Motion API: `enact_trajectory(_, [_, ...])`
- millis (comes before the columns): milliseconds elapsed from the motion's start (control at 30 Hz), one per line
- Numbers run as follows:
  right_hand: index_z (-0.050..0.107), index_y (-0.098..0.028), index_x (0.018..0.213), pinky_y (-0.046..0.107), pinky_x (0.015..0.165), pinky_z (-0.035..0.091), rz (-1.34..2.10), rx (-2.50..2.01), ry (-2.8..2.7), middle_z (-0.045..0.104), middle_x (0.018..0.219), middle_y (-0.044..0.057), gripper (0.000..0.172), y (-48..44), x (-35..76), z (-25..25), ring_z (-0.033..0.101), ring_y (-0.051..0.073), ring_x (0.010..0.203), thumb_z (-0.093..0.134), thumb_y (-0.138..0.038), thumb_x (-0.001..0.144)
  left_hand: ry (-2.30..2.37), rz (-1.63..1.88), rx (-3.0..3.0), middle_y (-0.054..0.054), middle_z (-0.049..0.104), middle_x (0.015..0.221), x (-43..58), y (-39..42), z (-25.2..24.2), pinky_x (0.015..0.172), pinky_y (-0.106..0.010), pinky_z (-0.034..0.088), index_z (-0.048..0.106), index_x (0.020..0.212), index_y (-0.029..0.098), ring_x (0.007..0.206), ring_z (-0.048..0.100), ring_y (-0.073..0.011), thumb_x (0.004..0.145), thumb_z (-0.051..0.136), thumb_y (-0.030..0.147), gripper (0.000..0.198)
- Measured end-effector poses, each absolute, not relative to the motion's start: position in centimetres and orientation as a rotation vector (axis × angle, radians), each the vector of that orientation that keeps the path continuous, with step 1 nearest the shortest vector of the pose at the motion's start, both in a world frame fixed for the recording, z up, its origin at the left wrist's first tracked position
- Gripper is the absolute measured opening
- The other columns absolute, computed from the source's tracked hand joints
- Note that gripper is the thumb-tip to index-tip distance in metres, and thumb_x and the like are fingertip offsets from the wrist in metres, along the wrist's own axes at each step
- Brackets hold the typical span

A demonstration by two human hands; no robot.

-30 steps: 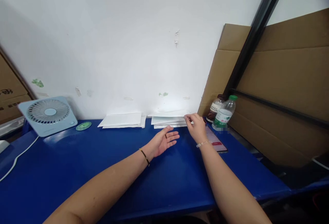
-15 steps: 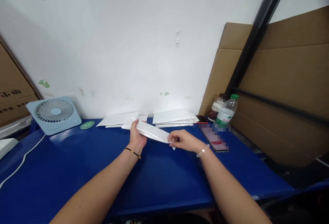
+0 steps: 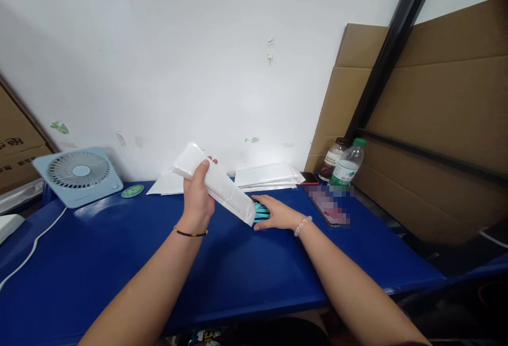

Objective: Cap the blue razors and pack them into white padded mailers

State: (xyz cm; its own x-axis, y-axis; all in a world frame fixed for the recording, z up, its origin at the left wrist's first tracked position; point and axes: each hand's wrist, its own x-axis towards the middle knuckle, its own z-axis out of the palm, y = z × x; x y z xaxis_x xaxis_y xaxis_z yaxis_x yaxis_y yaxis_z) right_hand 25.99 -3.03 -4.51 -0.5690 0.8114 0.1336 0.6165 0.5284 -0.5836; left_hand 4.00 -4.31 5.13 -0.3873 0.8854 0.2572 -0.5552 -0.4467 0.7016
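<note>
My left hand [image 3: 198, 192] is closed around a long white packet [image 3: 226, 190], its thumb on top. The packet slants down to the right, its lower end close to my right hand [image 3: 275, 214]. From that end shows a teal piece with dark stripes [image 3: 261, 212]; its kind I cannot make out. My right hand spans this teal piece, fingers above and thumb below. Behind the packet lie flat white packets [image 3: 164, 183], partly covered by my left hand and the held packet. Another stack of white packets [image 3: 265, 176] lies farther right by the wall.
A light blue fan [image 3: 79, 175] with a white cable [image 3: 37, 245] stands left on the blue table [image 3: 238, 282], beside a green disc [image 3: 132, 191]. On the right are two bottles [image 3: 346, 170], a phone [image 3: 328, 207] and a red-edged dark device [image 3: 309, 178]. Cardboard [image 3: 444, 139] lines the right side.
My left hand has lifted and tilted the packet more steeply, its upper end higher. My right hand has moved from pinching its end to spanning the teal striped piece, which now shows.
</note>
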Motion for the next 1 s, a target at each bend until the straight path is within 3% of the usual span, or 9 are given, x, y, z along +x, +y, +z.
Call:
enact_trajectory(233, [0.036, -0.026, 0.142, 0.049, 0.112, 0.022, 0.410, -1.259, -2.567, 0.032, 0.149, 0.010, 0.065, -2.6, 25.1, -5.9, 0.024, 0.031, 0.138, 0.047, -0.057, 0.086, 0.741, 2.077, 1.249, -0.004, 0.063, 0.098, 1.0, -5.6, 10.1, 0.084, -0.037, 0.051, 0.059, 0.098, 0.019, 0.095, 0.061, -0.0217, 0.069, 0.069, 0.039, 0.037])
enact_trajectory(367, [0.031, -0.029, 0.145, 0.049, 0.114, 0.014, 0.401, -1.287, -2.622, 0.022, 0.154, 0.007, 0.066, -2.8, 25.1, -6.1, 0.014, 0.030, 0.142, 0.042, -0.060, 0.087, 0.954, 1.973, 1.651, -0.005, 0.062, 0.102, -0.8, -6.0, 11.5, 0.087, -0.039, 0.048, 0.058, 0.104, 0.019, 0.096, 0.060, -0.0236, 0.069, 0.070, 0.039, 0.042])
enact_trajectory(467, [0.027, -0.029, 0.146, 0.050, 0.114, 0.009, 0.477, -1.260, -2.650, 0.015, 0.156, 0.008, 0.079, -3.2, 24.8, -5.7, 0.009, 0.030, 0.143, 0.046, -0.068, 0.080, 1.349, 1.630, 2.017, -0.005, 0.064, 0.101, -2.1, -5.1, 9.4, 0.090, -0.042, 0.045, 0.055, 0.114, 0.022, 0.095, 0.060, -0.0270, 0.060, 0.075, 0.039, 0.060])
enact_trajectory(633, [0.028, -0.032, 0.145, 0.051, 0.114, 0.005, 0.651, -1.167, -2.646, 0.012, 0.156, 0.006, 0.091, -3.9, 24.5, -4.7, 0.005, 0.032, 0.143, 0.060, -0.070, 0.069, 1.848, 0.557, 2.278, -0.014, 0.065, 0.103, -4.9, -3.4, 2.3, 0.091, -0.050, 0.039, 0.062, 0.107, 0.023, 0.101, 0.057, -0.0394, 0.049, 0.076, 0.054, 0.067])
enact_trajectory(700, [0.031, -0.032, 0.144, 0.050, 0.115, 0.009, 0.733, -1.126, -2.620, 0.017, 0.155, 0.006, 0.096, -4.1, 24.9, -4.1, 0.010, 0.032, 0.142, 0.068, -0.066, 0.062, 1.809, 0.327, 2.224, -0.017, 0.064, 0.109, -5.8, -3.3, 0.3, 0.091, -0.052, 0.037, 0.063, 0.108, 0.024, 0.107, 0.054, -0.0439, 0.037, 0.081, 0.055, 0.080])
enact_trajectory(767, [0.035, -0.030, 0.143, 0.046, 0.112, 0.022, 0.805, -1.105, -2.559, 0.030, 0.151, 0.007, 0.092, -4.0, 25.5, -3.5, 0.024, 0.032, 0.138, 0.071, -0.061, 0.063, 1.666, 0.411, 2.166, -0.016, 0.062, 0.116, -5.8, -3.2, -0.5, 0.094, -0.048, 0.036, 0.064, 0.110, 0.026, 0.113, 0.051, -0.0419, 0.038, 0.081, 0.054, 0.079])
enact_trajectory(867, [0.048, -0.027, 0.135, 0.040, 0.100, 0.039, 0.762, -1.148, -2.416, 0.053, 0.133, 0.008, 0.058, -3.7, 26.6, -3.0, 0.049, 0.026, 0.121, 0.058, -0.050, 0.082, 1.329, 0.726, 2.133, -0.009, 0.064, 0.117, -4.1, -2.4, -0.4, 0.093, -0.037, 0.038, 0.066, 0.105, 0.031, 0.111, 0.054, -0.0319, 0.055, 0.077, 0.047, 0.054])
enact_trajectory(1000, [0.064, -0.025, 0.117, 0.036, 0.088, 0.045, 0.563, -1.195, -2.397, 0.062, 0.109, 0.008, 0.034, -3.1, 27.5, -3.0, 0.057, 0.023, 0.102, 0.057, -0.031, 0.084, 1.053, 0.754, 2.303, -0.006, 0.066, 0.105, -0.7, -0.4, -0.7, 0.083, -0.030, 0.041, 0.071, 0.088, 0.030, 0.098, 0.058, -0.0253, 0.060, 0.076, 0.033, 0.029])
